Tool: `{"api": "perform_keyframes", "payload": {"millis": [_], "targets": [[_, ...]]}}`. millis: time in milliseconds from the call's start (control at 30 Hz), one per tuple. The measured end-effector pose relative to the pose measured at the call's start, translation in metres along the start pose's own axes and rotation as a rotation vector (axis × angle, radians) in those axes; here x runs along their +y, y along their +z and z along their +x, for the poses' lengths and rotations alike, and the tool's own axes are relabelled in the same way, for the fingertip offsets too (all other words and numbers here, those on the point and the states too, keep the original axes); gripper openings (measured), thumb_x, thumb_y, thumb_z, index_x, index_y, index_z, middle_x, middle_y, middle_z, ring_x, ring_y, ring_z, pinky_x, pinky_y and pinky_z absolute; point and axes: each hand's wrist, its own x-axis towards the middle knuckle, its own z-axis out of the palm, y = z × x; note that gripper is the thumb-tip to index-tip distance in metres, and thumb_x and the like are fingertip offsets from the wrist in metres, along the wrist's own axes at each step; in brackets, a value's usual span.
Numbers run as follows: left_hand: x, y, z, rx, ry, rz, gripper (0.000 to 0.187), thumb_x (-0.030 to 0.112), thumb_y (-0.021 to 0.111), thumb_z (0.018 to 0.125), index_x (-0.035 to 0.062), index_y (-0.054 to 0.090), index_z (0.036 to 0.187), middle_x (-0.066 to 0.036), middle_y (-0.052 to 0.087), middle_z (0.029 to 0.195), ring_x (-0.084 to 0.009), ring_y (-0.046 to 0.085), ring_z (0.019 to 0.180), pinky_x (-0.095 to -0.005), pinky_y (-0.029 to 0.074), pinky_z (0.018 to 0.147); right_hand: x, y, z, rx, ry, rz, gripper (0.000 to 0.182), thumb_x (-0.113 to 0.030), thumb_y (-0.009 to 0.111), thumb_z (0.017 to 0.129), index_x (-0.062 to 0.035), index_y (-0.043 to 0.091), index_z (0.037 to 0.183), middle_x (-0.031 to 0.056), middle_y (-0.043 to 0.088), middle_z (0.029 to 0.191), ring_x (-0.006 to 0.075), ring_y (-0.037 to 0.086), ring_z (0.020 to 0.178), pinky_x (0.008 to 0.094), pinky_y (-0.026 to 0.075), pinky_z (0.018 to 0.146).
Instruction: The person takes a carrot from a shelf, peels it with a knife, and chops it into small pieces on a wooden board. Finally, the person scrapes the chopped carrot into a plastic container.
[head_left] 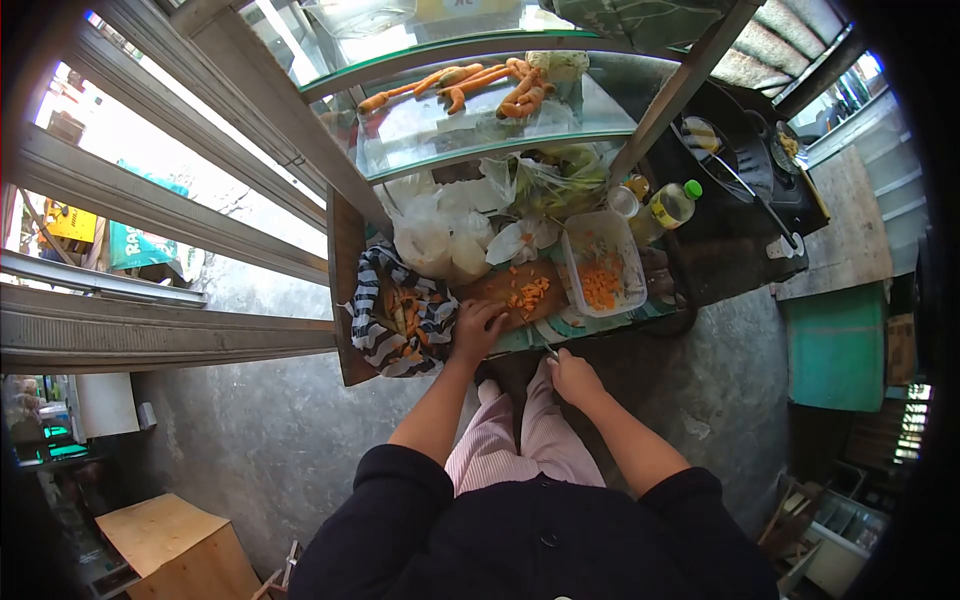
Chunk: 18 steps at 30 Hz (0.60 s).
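Chopped orange carrot pieces (528,293) lie on a brown cutting board (483,290). My left hand (479,328) rests at the board's left front edge with its fingers apart; nothing shows in it. At the table's front edge my right hand (574,376) is closed on a knife (551,350), of which only a small part shows. A clear plastic container (637,262) with more cut carrot stands right of the board. Left of my left hand, a black-and-white striped bag (372,325) lies open with orange scraps inside.
Whole carrots (458,84) lie on a glass shelf (420,138) above the table. White plastic bags (425,235) sit behind the board. A green-capped bottle (672,207) stands at the right, near a stove (740,150) with a pan.
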Motion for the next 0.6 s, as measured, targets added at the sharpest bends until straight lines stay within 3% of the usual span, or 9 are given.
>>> {"api": "perform_keyframes", "payload": {"millis": [167, 233, 433, 600], "targets": [[0.008, -0.012, -0.001, -0.011, -0.024, 0.045, 0.027, 0.013, 0.072, 0.078, 0.0066, 0.067, 0.104, -0.011, 0.066, 0.101, -0.032, 0.059, 0.096, -0.0394, 0.047, 0.087, -0.003, 0.0, -0.009, 0.022, -0.026, 0.044, 0.03, -0.028, 0.047, 0.097, 0.0016, 0.052, 0.095, 0.0282, 0.065, 0.084, 0.0468, 0.063, 0.082, 0.0544, 0.05, 0.074], [0.004, -0.01, 0.0, -0.069, -0.172, 0.033, 0.019, 0.013, 0.07, 0.08, 0.0056, 0.069, 0.097, -0.012, 0.066, 0.096, -0.0331, 0.059, 0.094, -0.0402, 0.048, 0.084, -0.002, 0.005, -0.007, 0.017, -0.048, 0.054, 0.03, -0.026, 0.047, 0.097, 0.0034, 0.051, 0.097, 0.0302, 0.064, 0.081, 0.0482, 0.062, 0.082, 0.0553, 0.049, 0.074], [0.012, 0.001, 0.01, -0.113, -0.106, 0.026, 0.01, 0.011, 0.073, 0.075, 0.0056, 0.072, 0.083, -0.011, 0.067, 0.081, -0.0323, 0.061, 0.085, -0.041, 0.049, 0.076, -0.003, 0.014, -0.004, 0.036, -0.006, 0.067, 0.029, -0.025, 0.048, 0.096, 0.0039, 0.052, 0.097, 0.0306, 0.064, 0.081, 0.0482, 0.062, 0.081, 0.0556, 0.049, 0.074], [0.023, -0.001, 0.008, -0.045, -0.131, 0.099, 0.01, 0.014, 0.075, 0.075, 0.0071, 0.072, 0.082, -0.01, 0.068, 0.079, -0.0311, 0.061, 0.081, -0.0407, 0.048, 0.074, 0.0, 0.024, -0.004, 0.016, 0.012, 0.056, 0.029, -0.025, 0.047, 0.097, 0.0032, 0.051, 0.1, 0.0299, 0.064, 0.084, 0.0473, 0.063, 0.083, 0.0544, 0.05, 0.075]]}}
